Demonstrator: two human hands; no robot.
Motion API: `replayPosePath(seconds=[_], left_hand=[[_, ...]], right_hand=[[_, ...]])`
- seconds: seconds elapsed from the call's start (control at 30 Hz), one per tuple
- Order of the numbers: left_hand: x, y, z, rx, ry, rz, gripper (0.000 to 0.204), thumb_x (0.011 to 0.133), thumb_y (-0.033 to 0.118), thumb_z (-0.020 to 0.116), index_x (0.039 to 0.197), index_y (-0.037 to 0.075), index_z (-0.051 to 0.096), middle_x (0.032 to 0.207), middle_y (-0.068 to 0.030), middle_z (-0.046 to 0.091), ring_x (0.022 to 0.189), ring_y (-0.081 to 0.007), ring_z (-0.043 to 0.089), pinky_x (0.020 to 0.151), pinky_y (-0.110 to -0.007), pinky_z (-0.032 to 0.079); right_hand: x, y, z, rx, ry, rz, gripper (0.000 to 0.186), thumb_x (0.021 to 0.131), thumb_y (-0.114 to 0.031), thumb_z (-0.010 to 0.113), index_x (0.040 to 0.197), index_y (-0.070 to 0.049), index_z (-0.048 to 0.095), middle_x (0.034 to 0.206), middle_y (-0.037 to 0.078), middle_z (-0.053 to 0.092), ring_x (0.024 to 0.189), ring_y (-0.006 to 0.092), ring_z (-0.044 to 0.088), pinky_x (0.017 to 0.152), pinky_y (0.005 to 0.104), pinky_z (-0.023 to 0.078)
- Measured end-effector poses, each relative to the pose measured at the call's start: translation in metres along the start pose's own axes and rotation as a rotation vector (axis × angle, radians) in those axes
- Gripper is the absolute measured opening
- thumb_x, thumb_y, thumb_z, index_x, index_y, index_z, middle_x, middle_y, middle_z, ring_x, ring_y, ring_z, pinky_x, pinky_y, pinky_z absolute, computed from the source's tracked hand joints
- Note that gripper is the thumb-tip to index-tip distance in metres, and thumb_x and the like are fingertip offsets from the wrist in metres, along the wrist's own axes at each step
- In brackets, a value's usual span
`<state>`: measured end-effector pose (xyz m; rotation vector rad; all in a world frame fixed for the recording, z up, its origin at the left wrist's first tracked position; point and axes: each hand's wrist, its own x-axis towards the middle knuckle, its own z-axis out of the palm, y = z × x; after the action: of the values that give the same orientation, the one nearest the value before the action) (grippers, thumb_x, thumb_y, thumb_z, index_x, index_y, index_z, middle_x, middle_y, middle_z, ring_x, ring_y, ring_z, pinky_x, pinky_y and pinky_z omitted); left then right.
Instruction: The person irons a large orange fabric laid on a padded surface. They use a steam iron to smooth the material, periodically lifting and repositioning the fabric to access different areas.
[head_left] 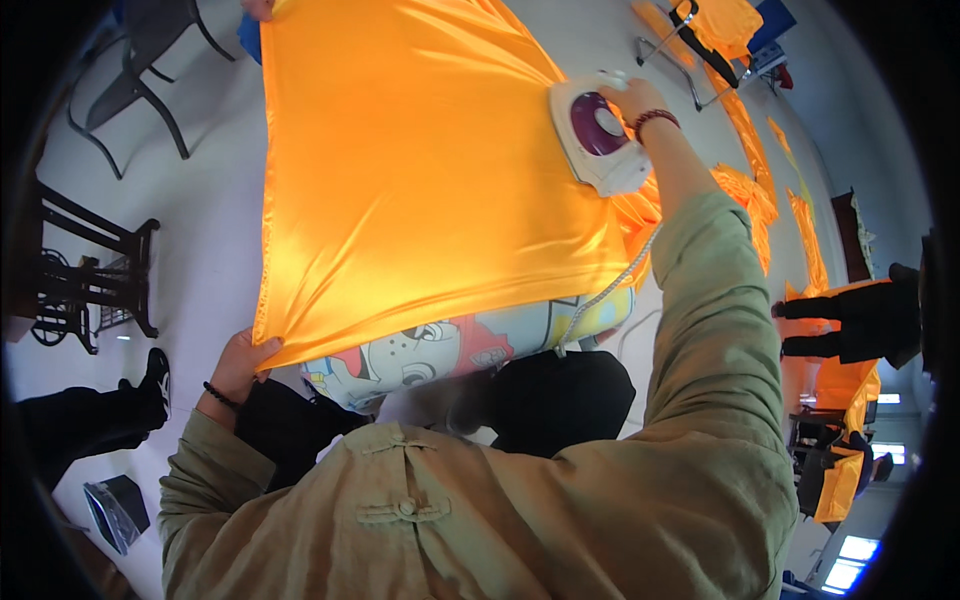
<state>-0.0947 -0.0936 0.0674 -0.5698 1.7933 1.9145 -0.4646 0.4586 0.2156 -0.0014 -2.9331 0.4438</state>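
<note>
Head view, left to right: a dark chair (145, 65) stands at the upper left, above a black metal-framed stand (100, 265) at the left edge. Toward the lower left, the left hand (243, 362) pinches the lower-left corner of a glossy orange cloth (400, 170) between thumb and fingers. Another person's hand (258, 8) shows at the cloth's upper-left corner. The cloth spreads through the upper middle of the frame, over a padded board (430, 350) whose cartoon-printed cover carries small lettering, too blurred to read surely. Right of centre, a white-and-purple iron (600, 135) rests on the cloth's right part; the right hand (632, 100) curls around its handle, directly against it. A pale cord (612, 285) hangs below the iron. More orange fabric (745, 200) lies farther right.
</note>
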Motion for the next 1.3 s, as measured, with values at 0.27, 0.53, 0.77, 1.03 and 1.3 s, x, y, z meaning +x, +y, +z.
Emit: replayPosePath(seconds=[0.27,0.53,0.77,1.03,1.3], left_hand=[[0.001,-0.001,-0.001,0.047,0.017,-0.001,0.023,0.093,0.024,0.067,0.104,0.005,0.062,0.074,0.0025,0.059,0.049,-0.0053,0.042,0.045,-0.02,0.033],[-0.005,-0.001,0.004,0.023,0.006,0.011,0.027,0.094,0.032,0.065,0.103,0.007,0.06,0.074,0.0026,0.057,0.054,-0.0072,0.047,0.047,-0.021,0.033],[-0.015,-0.006,-0.011,0.025,0.027,0.013,0.023,0.094,0.03,0.066,0.094,0.007,0.06,0.066,0.0038,0.051,0.054,-0.0058,0.045,0.05,-0.02,0.035],[-0.016,-0.013,-0.022,0.035,-0.019,0.06,0.023,0.091,0.027,0.07,0.082,0.009,0.059,0.061,0.0022,0.052,0.052,-0.0086,0.047,0.049,-0.023,0.034],[-0.024,-0.007,-0.021,0.013,-0.059,0.067,0.02,0.093,0.023,0.064,0.078,0.011,0.058,0.063,0.0029,0.054,0.054,-0.0087,0.05,0.049,-0.023,0.034]], right_hand=[[-0.099,0.019,-0.042,-0.158,0.06,0.121,0.056,0.078,-0.044,0.074,0.118,-0.005,0.068,0.103,0.016,0.072,0.092,0.0293,0.07,0.082,0.0373,0.055],[-0.178,-0.108,-0.04,0.092,-0.123,-0.424,0.041,0.081,-0.036,0.075,0.11,-0.007,0.069,0.089,0.015,0.072,0.082,0.0298,0.07,0.074,0.0374,0.055],[-0.218,-0.153,-0.015,0.011,-0.294,-0.563,0.03,0.083,-0.037,0.069,0.101,-0.012,0.069,0.091,0.015,0.071,0.085,0.0347,0.067,0.076,0.0448,0.053],[-0.222,-0.021,-0.047,-0.054,-0.143,-0.208,0.033,0.08,-0.028,0.072,0.102,-0.004,0.068,0.092,0.022,0.069,0.087,0.0382,0.067,0.076,0.044,0.053],[-0.242,0.009,-0.081,-0.345,0.001,-0.136,0.026,0.078,-0.023,0.072,0.097,-0.006,0.07,0.089,0.019,0.07,0.084,0.0378,0.067,0.074,0.0449,0.053]])
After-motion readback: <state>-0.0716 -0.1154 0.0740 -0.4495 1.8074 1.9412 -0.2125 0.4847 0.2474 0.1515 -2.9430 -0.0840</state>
